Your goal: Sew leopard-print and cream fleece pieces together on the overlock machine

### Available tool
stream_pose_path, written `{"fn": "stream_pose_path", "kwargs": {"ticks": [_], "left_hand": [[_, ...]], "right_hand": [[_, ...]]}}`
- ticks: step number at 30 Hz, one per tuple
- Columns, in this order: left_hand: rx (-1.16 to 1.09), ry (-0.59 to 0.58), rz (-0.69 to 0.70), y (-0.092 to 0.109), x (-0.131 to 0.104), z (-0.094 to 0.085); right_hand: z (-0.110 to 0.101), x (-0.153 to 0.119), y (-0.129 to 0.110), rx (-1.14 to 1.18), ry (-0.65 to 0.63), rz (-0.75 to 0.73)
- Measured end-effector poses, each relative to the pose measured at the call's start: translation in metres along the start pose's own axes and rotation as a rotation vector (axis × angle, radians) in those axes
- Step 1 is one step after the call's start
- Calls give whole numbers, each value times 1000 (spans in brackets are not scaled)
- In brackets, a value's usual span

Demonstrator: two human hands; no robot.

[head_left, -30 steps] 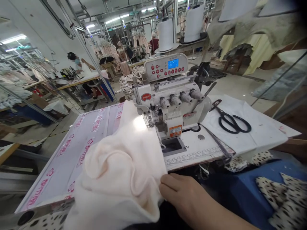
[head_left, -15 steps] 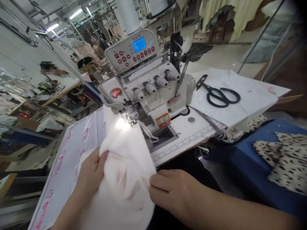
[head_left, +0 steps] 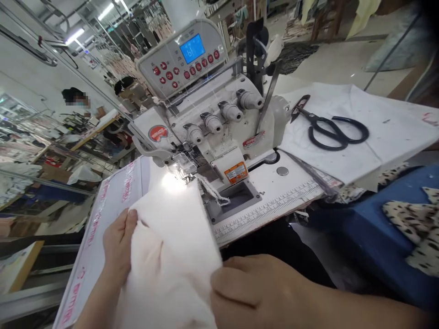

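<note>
A pale, fluffy piece of fabric (head_left: 174, 242) runs from my lap up to the lit needle area of an overlock sewing machine (head_left: 226, 128). Its far end lies by the presser foot (head_left: 185, 169). My left hand (head_left: 118, 240) is closed on the left edge of the fabric, thumb on top. At the lower right, my right hand (head_left: 250, 292) grips the fabric's right edge in curled fingers. A white thread chain (head_left: 212, 189) trails beside the presser foot.
Black-handled scissors (head_left: 329, 130) lie on the white-covered right side of the table. A ruler strip (head_left: 267, 208) marks the front edge. On the right, spotted fabric (head_left: 408, 224) rests on a blue surface (head_left: 363, 233). A co-worker (head_left: 77, 100) sits at the back left.
My left hand has moved left along the fabric, which now lies flatter near the machine. My right hand is slightly lower, still on the right edge. The camera view has shifted closer.
</note>
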State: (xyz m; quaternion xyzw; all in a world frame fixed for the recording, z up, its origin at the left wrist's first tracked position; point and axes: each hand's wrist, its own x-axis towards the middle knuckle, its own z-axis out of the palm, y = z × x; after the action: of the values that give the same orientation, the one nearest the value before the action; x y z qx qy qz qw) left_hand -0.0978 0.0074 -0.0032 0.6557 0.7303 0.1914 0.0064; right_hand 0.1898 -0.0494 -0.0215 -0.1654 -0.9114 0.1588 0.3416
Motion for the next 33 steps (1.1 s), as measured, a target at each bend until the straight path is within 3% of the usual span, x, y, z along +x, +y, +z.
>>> {"fn": "stream_pose_path", "kwargs": {"ticks": [4,8,15,26,31,33], "left_hand": [[-3,-8,26,6,-13,-6],[25,34,74,9,-8,-5],[27,119,123,2,20,-2],[61,250,240,-5,67,-8],[60,295,245,-8,105,-5],[-16,304,220,-6,109,-5]], "right_hand": [[-7,-4,-1,-2,-116,78],[-2,-5,5,57,-152,188],[9,5,24,80,14,259],[3,40,58,-29,82,265],[7,53,78,-50,194,261],[12,51,81,-24,264,278]]}}
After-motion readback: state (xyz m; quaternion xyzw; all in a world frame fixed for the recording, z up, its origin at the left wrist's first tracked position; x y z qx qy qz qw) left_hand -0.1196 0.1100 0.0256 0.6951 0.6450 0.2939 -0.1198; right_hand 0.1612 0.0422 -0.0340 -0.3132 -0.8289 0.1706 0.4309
